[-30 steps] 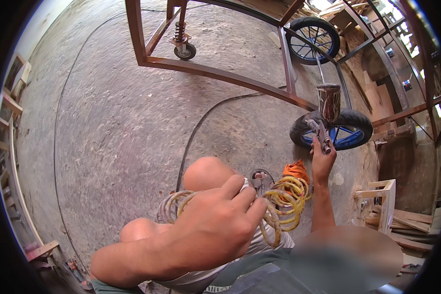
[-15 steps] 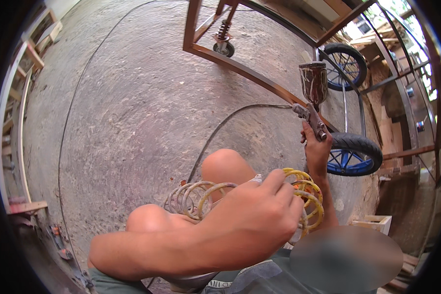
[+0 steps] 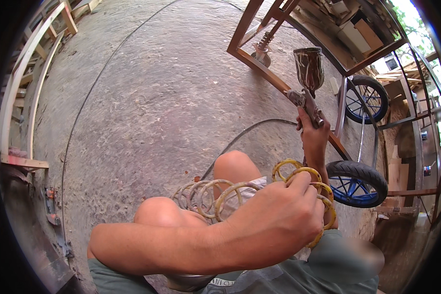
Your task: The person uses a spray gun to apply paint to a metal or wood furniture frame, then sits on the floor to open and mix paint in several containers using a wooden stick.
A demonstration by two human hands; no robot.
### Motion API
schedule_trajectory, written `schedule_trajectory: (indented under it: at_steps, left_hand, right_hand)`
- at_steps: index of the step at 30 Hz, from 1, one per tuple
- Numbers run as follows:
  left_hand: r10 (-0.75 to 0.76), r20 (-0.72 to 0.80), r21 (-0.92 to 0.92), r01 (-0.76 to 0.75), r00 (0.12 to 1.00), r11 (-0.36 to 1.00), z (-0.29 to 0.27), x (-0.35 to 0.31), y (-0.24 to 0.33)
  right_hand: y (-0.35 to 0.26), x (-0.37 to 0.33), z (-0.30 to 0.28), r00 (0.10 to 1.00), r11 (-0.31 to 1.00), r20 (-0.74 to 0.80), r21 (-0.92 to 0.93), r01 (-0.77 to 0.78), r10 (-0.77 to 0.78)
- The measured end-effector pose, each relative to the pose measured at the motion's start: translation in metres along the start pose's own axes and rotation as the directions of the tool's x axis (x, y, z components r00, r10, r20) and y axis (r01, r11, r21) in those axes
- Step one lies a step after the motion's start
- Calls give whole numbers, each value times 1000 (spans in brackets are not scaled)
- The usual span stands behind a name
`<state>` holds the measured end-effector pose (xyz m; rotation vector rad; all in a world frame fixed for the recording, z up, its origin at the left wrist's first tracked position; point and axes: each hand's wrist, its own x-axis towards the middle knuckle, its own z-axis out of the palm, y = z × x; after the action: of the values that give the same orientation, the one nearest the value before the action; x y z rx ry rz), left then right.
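Near the lower middle, my left hand (image 3: pixel 279 208) is closed round a coiled air hose. Its yellow loops (image 3: pixel 329 210) fan out on the hand's right, and greyish loops (image 3: pixel 193 193) hang over my knees on its left. Ahead and to the right, my right hand (image 3: pixel 312 132) grips a paint spray gun (image 3: pixel 308 105) by its handle. The gun's paint-streaked metal cup (image 3: pixel 309 71) stands upright above its body. The fingertips of my left hand are partly hidden behind its knuckles.
A brown metal frame (image 3: pixel 274 81) stands at the far right, with a coil-spring shock absorber (image 3: pixel 264 41). Beside it are a near blue-spoked wheel (image 3: pixel 356 183) and a far wheel (image 3: pixel 366 99). A dark hose (image 3: pixel 250 128) curves over the concrete floor (image 3: pixel 147 112). Timber frames (image 3: pixel 34 93) line the left.
My left hand has shifted right with the coiled hose, whose yellow loops have spread. The spray gun stays in my right hand. The wheeled frame appears farther right as the view turns.
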<state>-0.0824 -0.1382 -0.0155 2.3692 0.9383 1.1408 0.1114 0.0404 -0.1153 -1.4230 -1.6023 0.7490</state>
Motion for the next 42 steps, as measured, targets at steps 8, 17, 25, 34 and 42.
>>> schedule_trajectory:
  at_steps: [8, 17, 25, 34, 42]
  left_hand:
    - [-20, 3, 100, 19, 1000, 995, -7, -4, 6]
    - [-14, -3, 61, 14, 1000, 998, -5, -4, 2]
    - [-5, 43, 14, 4, 999, 1000, 0, -1, -3]
    - [51, 168, -72, -39, 985, 997, 11, 12, -9]
    - [148, 213, -127, -123, 966, 984, 21, 27, -10]
  right_hand:
    - [-9, 28, 40, 996, 995, 49, 62, 73, -76]
    - [-11, 37, 48, 998, 997, 65, 79, 23, -28]
    - [3, 8, -7, 997, 997, -7, 10, -73, 73]
    - [29, -29, -89, 960, 973, -169, -24, -228, 221]
    - [55, -66, -160, 901, 952, -343, -54, -301, 266]
